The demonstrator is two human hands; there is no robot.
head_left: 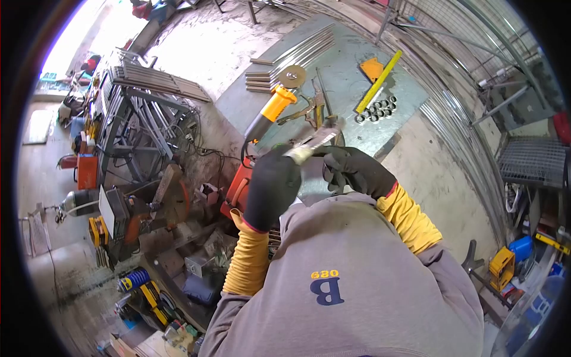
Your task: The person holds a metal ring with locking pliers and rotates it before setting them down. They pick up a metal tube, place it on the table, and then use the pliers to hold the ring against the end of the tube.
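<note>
Starting at the 9 o'clock side of the view, a steel rack [143,89] loaded with bars and a cluttered floor of machines, including a chop saw [160,205], crowd the left margin and leave little free room there. A grey steel worktable [345,83] runs from centre toward 1 o'clock; its near edge lies just beyond the hands, and its right edge drops to bare concrete [440,172], which is the widest open strip. On the table, an angle grinder [270,113] with an orange-yellow body lies at 11 o'clock from the hands, its disc [292,76] pointing away. Locking pliers [306,110] lie just beside it. The left hand [272,185], in a black glove over a yellow sleeve, is curled closed with its fingers wrapped round the near end of a small metal piece [314,141]. The piece is light-coloured and blurred, so its exact shape cannot be told; it runs from the left glove up toward 1 o'clock, between the two hands. The right hand [357,169], gloved likewise, sits at 3 o'clock from the left with its fingers bent inward, touching the piece; whether it grips it cannot be told. Farther at 1 o'clock lie a yellow ruler [379,81] and a cluster of nuts [376,110].
</note>
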